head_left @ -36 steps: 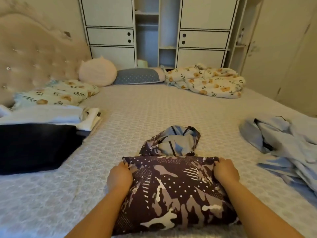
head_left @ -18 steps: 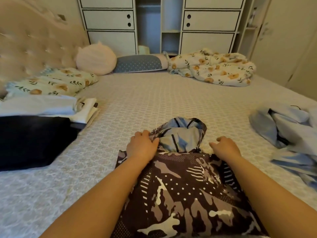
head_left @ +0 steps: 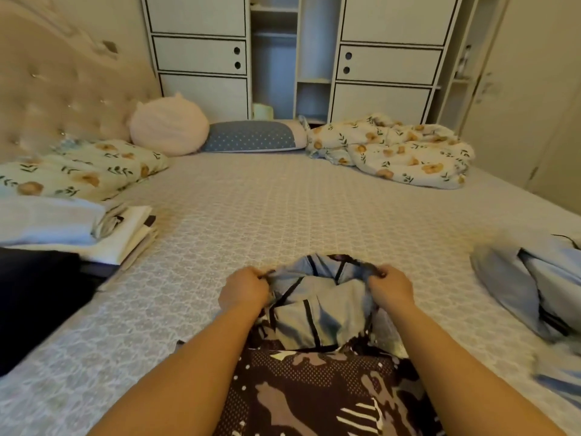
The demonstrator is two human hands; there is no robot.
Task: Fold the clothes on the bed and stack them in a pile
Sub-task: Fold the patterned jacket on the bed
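The patterned garment (head_left: 317,388) — dark brown with camouflage blotches, dots and stripes — lies on the bed (head_left: 283,215) right in front of me, its folded body nearest the camera. At its far end a pale blue lining with black lines (head_left: 317,306) shows, opened upward like a hood or collar. My left hand (head_left: 243,291) grips the left edge of that blue part, fingers curled tight round the fabric. My right hand (head_left: 391,289) does the same on the right edge, thumb and fingers pinching the cloth. Both forearms reach forward over the brown body of the garment.

To the left, near the bed's edge, sits a stack of folded clothes (head_left: 78,228) — pale blue and white pieces, with a dark folded item (head_left: 37,297) just in front of it, nearer me. On the right edge lies a crumpled light blue garment (head_left: 528,287), well apart from the one I hold.

At the head of the bed I see a floral pillow (head_left: 81,171), a round pink cushion (head_left: 169,127), a blue dotted bolster (head_left: 254,136) and a bunched floral blanket (head_left: 393,149). A tufted headboard (head_left: 63,89) stands to the left, and a white wardrobe (head_left: 386,33) behind.
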